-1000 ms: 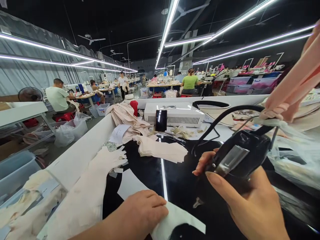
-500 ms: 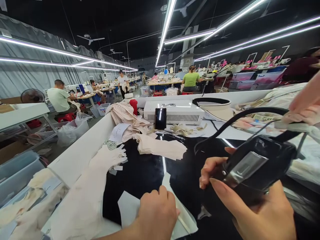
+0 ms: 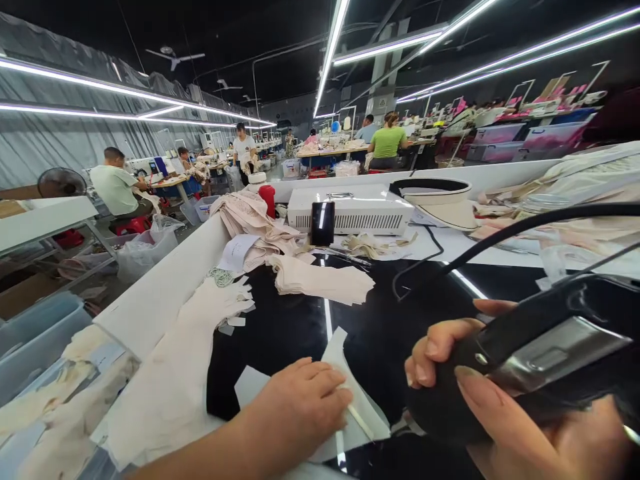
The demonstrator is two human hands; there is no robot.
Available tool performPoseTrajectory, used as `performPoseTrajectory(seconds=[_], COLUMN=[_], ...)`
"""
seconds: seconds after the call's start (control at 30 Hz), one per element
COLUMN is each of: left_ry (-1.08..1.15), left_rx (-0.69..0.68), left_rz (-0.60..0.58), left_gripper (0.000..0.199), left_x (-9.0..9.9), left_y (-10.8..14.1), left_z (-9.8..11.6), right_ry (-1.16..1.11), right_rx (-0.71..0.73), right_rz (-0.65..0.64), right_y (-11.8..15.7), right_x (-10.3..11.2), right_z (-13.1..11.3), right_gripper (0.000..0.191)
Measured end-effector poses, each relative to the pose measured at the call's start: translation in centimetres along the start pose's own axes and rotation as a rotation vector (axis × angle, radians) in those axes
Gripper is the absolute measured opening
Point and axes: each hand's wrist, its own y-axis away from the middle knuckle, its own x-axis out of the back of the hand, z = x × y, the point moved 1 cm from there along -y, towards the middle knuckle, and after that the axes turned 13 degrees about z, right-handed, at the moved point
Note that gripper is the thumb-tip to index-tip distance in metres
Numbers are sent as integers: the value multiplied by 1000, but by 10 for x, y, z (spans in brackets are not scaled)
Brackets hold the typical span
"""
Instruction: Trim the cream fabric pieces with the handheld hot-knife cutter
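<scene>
Device (image 3: pixel 555 350), black and metal-faced, fills right hand (image 3: pixel 530 437).

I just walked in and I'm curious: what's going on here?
A person's left hand rests on a pale curved piece on the black tabletop. The right hand grips a black handheld tool, its metal tip beside the piece's right edge; whether they touch is unclear. Farther back lies a stack of cream fabric pieces.

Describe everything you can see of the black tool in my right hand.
The black tool has a dark, partly glossy body, a shiny plate that looks like metal, and a small silvery screw or rivet. Gripped in your right hand, it tilts down leftward, a metallic-looking tip near the white sheet; its right end leaves the picture.
</scene>
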Motion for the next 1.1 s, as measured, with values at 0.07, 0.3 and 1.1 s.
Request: performPoseTrajectory(seconds=[0.07, 0.3, 1.1], left_ry=[19, 10, 211], left_rx=[22, -20, -259], left_rz=[-10, 5, 54], left_gripper=[19, 25, 24], left_x=[2, 12, -2], left_y=[6, 17, -1], left_z=[1, -3, 14], right_ry=[-60, -163, -251], right_rx=[-43, -58, -79], right_rz=[-52, -53, -100], right_y=[1, 9, 25], right_x=[1, 0, -8], right_z=[-2, 0, -1], right_gripper=[45, 47, 31])
